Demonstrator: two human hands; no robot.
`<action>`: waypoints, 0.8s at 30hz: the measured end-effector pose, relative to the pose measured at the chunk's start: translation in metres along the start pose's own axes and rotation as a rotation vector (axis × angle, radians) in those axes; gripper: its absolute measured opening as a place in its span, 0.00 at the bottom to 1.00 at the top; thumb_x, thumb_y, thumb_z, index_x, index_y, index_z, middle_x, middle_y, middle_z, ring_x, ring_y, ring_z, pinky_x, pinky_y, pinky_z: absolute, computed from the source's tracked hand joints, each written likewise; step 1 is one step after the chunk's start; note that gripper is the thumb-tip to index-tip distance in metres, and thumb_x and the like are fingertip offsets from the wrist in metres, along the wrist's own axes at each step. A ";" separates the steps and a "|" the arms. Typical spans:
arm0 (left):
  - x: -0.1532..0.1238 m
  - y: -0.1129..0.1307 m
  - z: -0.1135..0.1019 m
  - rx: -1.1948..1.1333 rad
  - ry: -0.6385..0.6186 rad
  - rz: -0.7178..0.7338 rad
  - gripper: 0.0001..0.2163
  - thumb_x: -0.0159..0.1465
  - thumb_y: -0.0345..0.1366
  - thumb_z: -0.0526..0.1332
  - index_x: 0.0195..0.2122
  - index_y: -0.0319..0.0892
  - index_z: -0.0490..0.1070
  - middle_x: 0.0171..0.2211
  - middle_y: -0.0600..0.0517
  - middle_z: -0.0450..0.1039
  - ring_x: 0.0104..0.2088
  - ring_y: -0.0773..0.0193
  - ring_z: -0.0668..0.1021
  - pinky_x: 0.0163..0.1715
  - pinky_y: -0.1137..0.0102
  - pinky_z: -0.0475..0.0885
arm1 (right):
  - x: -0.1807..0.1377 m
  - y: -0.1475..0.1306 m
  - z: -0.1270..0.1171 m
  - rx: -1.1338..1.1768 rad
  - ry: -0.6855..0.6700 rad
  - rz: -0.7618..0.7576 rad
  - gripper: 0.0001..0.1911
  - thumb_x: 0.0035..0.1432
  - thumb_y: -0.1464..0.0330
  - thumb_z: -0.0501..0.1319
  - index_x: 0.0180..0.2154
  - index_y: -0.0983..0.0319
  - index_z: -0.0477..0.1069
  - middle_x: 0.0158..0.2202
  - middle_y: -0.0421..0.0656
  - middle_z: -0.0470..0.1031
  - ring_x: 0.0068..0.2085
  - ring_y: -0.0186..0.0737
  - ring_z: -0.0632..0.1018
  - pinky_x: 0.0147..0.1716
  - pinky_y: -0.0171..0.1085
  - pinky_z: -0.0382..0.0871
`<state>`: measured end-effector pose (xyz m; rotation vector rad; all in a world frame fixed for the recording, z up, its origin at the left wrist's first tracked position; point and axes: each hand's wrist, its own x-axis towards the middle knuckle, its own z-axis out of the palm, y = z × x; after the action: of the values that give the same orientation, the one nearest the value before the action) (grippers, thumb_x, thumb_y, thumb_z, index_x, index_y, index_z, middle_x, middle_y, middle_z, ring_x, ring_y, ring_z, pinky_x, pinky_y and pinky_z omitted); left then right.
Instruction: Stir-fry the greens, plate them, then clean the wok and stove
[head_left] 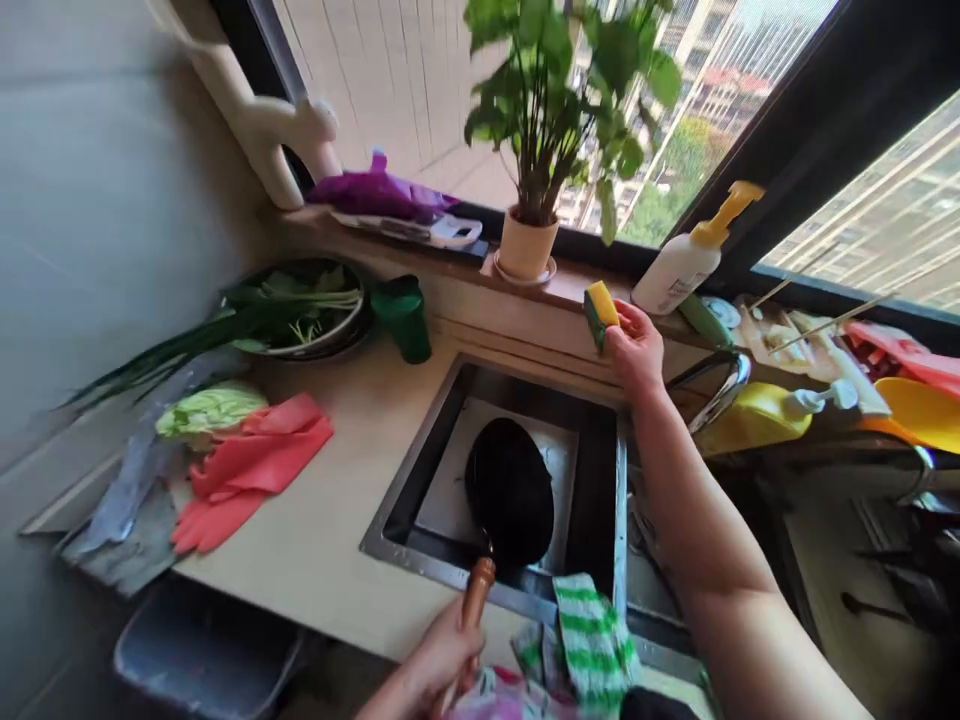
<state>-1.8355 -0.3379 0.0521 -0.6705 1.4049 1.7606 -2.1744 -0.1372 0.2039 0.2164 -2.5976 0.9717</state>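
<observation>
My left hand (pixel 444 645) is wrapped round the wooden handle of a black frying pan (pixel 511 490), whose round body is over the sink (pixel 426 440). Between the fingers of my right hand (pixel 636 345) is a yellow and green sponge (pixel 601 312), held up at the windowsill behind the sink. A white pump bottle (pixel 675 272) with a yellow top stands just right of that hand. The faucet (pixel 724 392) curves beside my right forearm. A green-and-white striped cloth (pixel 592 635) hangs over the sink's front edge.
Red rubber gloves (pixel 259 460) and a cabbage (pixel 210 410) lie on the left counter. Behind them are a bowl of leafy greens (pixel 300 305) and a green cup (pixel 405 320). A potted plant (pixel 527 243) stands on the sill. A yellow bottle (pixel 754 420) stands at right.
</observation>
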 end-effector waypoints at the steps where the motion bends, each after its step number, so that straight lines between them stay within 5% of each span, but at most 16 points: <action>1: -0.003 -0.002 0.000 0.008 -0.024 -0.059 0.22 0.54 0.27 0.57 0.52 0.37 0.64 0.12 0.62 0.61 0.13 0.68 0.64 0.15 0.74 0.56 | -0.036 0.014 0.008 0.095 -0.056 0.053 0.28 0.61 0.67 0.49 0.62 0.65 0.56 0.57 0.51 0.70 0.48 0.40 0.75 0.47 0.40 0.69; 4: -0.005 0.003 -0.002 0.003 -0.047 -0.159 0.28 0.51 0.27 0.56 0.56 0.37 0.60 0.12 0.62 0.61 0.12 0.69 0.62 0.15 0.75 0.52 | -0.145 0.056 0.034 0.231 -0.295 0.302 0.26 0.54 0.65 0.56 0.56 0.61 0.67 0.54 0.47 0.73 0.49 0.44 0.75 0.49 0.43 0.70; 7: -0.001 0.007 -0.002 0.033 -0.044 -0.193 0.26 0.50 0.28 0.57 0.53 0.37 0.61 0.12 0.63 0.60 0.12 0.69 0.62 0.15 0.75 0.52 | -0.217 0.096 0.065 0.069 -0.438 0.504 0.26 0.53 0.69 0.55 0.55 0.61 0.68 0.50 0.46 0.75 0.49 0.46 0.75 0.52 0.46 0.68; 10: 0.002 0.001 -0.003 0.045 -0.034 -0.158 0.22 0.51 0.28 0.56 0.49 0.36 0.63 0.12 0.62 0.59 0.12 0.70 0.61 0.14 0.75 0.52 | -0.234 0.125 0.095 -0.184 -0.510 0.377 0.29 0.54 0.73 0.54 0.58 0.59 0.66 0.56 0.48 0.69 0.54 0.48 0.71 0.57 0.46 0.64; 14: 0.008 -0.012 -0.004 0.046 -0.023 -0.146 0.22 0.51 0.29 0.56 0.50 0.36 0.63 0.13 0.62 0.59 0.14 0.70 0.61 0.16 0.74 0.53 | -0.232 0.142 0.127 -0.502 -0.780 0.193 0.27 0.59 0.77 0.51 0.59 0.57 0.66 0.61 0.50 0.64 0.61 0.52 0.63 0.60 0.49 0.56; 18: 0.015 -0.015 -0.005 0.089 -0.016 -0.119 0.23 0.49 0.28 0.55 0.48 0.37 0.65 0.18 0.60 0.61 0.18 0.67 0.65 0.19 0.72 0.57 | -0.256 0.138 0.147 -0.562 -0.925 0.257 0.24 0.61 0.78 0.48 0.54 0.63 0.71 0.52 0.55 0.72 0.56 0.54 0.68 0.56 0.50 0.60; 24: 0.020 -0.008 -0.012 0.229 -0.019 -0.054 0.25 0.44 0.27 0.55 0.46 0.35 0.70 0.31 0.53 0.69 0.34 0.58 0.73 0.36 0.68 0.66 | -0.288 0.126 0.150 -0.518 -1.020 0.375 0.17 0.57 0.72 0.59 0.48 0.61 0.76 0.46 0.55 0.75 0.49 0.58 0.73 0.44 0.49 0.69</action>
<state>-1.8406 -0.3438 0.0285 -0.5622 1.5320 1.5313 -1.9826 -0.1357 -0.0872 0.0904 -3.8183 0.2199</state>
